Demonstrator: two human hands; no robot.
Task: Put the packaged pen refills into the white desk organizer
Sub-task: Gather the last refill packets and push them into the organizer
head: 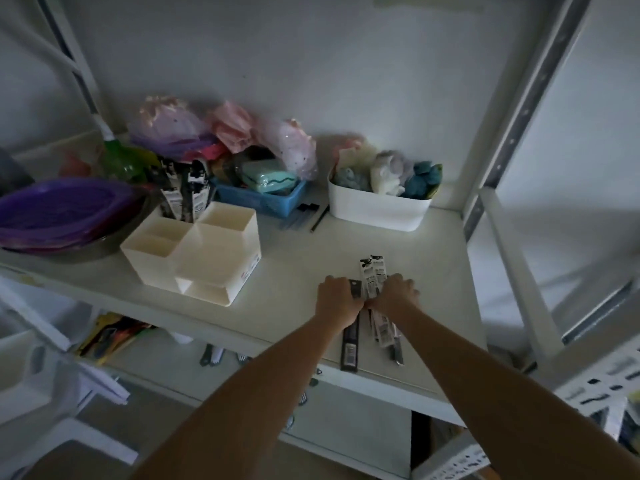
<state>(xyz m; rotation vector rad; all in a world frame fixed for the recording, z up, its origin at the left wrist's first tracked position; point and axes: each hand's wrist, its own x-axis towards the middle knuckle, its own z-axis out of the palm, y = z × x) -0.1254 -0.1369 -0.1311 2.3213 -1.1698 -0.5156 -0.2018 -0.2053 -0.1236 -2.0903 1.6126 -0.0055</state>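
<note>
Both hands are down on the white shelf (433, 271), front right area, meeting over a small pile of packaged pen refills (372, 271). Left hand (337, 297) sits on the left edge of the pile, fingers curled over a dark packet (349, 344) that runs back toward the shelf's front edge. Right hand (394, 294) is on the right edge, fingers curled over the white packets. Grip on both looks closed around the pile from either side — the thumbs are hidden, so cannot tell if the packets are actually clamped or just pressed flat. Packet tops stick out past the knuckles; tails trail out below the wrists.

White desk organizer (194, 254) stands well apart to the left on the same shelf, multi-compartment. Its tall rear-left compartment already holds several upright refill packs (185, 192); the other compartments look bare.

Behind it — a blue basket (266, 202) with pouches, a white bin (377, 209) with soft items, loose black pens (308, 213) lying between the two. Purple bowls (59, 213) are stacked at far left. Lighting is dim.
</note>
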